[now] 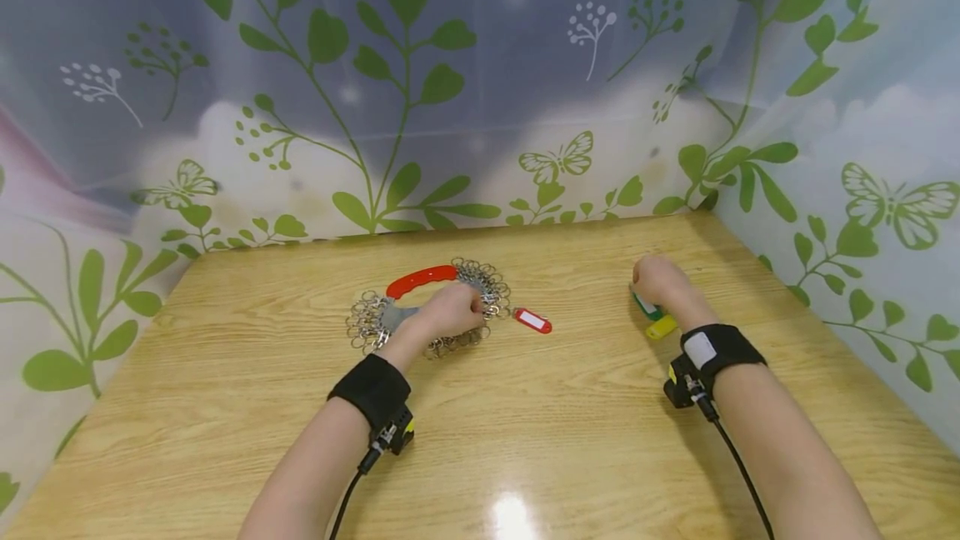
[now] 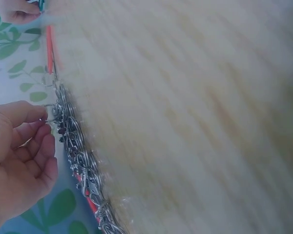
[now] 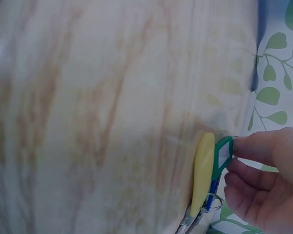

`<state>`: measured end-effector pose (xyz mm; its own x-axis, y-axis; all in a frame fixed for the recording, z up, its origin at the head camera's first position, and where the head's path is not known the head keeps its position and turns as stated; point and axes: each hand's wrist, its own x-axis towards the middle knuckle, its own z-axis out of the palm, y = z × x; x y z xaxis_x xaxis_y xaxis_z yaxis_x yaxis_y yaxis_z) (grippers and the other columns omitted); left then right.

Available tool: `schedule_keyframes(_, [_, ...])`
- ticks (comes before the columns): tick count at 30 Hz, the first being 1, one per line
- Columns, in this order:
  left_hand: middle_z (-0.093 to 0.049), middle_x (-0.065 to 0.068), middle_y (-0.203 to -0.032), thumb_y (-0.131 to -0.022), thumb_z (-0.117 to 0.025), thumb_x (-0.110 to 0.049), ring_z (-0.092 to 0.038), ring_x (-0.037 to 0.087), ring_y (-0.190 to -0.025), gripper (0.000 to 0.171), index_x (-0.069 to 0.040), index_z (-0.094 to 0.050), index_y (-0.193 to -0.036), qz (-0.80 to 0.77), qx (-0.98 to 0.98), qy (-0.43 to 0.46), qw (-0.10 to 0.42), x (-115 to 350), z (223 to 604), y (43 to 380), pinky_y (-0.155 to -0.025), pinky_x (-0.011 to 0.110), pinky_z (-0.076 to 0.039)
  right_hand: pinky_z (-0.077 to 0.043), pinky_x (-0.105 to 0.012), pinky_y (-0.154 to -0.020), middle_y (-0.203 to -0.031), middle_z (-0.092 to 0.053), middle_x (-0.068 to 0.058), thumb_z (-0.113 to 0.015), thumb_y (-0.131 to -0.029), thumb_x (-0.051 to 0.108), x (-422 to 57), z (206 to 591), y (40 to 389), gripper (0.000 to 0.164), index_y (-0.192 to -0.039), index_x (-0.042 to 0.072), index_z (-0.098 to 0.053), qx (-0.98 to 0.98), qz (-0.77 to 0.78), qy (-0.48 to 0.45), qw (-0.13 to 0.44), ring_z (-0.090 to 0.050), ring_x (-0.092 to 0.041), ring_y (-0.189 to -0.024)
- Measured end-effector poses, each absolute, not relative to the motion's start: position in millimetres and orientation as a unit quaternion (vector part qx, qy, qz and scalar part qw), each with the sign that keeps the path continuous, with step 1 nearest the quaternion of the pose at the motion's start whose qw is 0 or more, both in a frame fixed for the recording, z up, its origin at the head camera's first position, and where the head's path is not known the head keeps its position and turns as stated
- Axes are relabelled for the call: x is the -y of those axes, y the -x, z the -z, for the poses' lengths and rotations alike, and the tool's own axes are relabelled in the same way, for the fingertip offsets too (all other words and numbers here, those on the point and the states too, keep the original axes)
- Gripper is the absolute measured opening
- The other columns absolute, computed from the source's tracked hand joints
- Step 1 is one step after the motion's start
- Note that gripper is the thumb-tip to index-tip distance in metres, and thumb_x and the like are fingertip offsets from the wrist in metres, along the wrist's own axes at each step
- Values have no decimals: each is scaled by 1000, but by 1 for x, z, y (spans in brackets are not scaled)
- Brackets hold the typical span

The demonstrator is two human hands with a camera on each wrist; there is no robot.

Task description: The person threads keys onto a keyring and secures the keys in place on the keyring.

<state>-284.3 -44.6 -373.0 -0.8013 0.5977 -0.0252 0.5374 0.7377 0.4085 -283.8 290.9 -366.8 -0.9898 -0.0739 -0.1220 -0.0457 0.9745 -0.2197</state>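
Observation:
In the head view my left hand [image 1: 453, 311] is over a carrier with a red handle [image 1: 422, 280], grey plates and many metal split rings [image 1: 367, 319]. Its thumb and forefinger pinch one ring at the carrier's edge in the left wrist view, with other rings [image 2: 80, 151] beside it. A red key tag [image 1: 533, 321] with a white label lies just right of the carrier. Farther right, my right hand [image 1: 660, 280] pinches the end of a green key tag [image 3: 222, 155]. Against that tag lies a yellow tag-like piece [image 3: 203, 168], with something blue and metal rings below.
The wooden table [image 1: 480, 415] runs up to a leaf-patterned curtain [image 1: 450, 107] at the back and on the right. Each wrist wears a black strap [image 1: 371, 390] with a small camera and a cable.

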Motion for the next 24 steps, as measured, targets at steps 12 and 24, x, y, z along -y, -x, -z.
schedule_keyframes(12, [-26,-3,-50,-91,-57,-10,-22,11,-45,43,-14,-42,-51,-196,-928,-305,82,46,375,285,-49,24,-24,-39,-27,-52,-76,-58,-13,-50,-92,7,-289,366,283,19,-90,-8,-63,-992,109,24,52,-50,-18,-59])
schedule_keyframes(24, [-23,-3,-50,-91,-59,-14,-20,11,-45,45,-13,-39,-51,-261,-907,-309,113,49,377,285,-51,25,-25,-39,-35,-59,-79,-59,-13,-51,-94,12,-251,344,279,20,-93,-4,-62,-969,232,67,-52,-48,-22,-63])
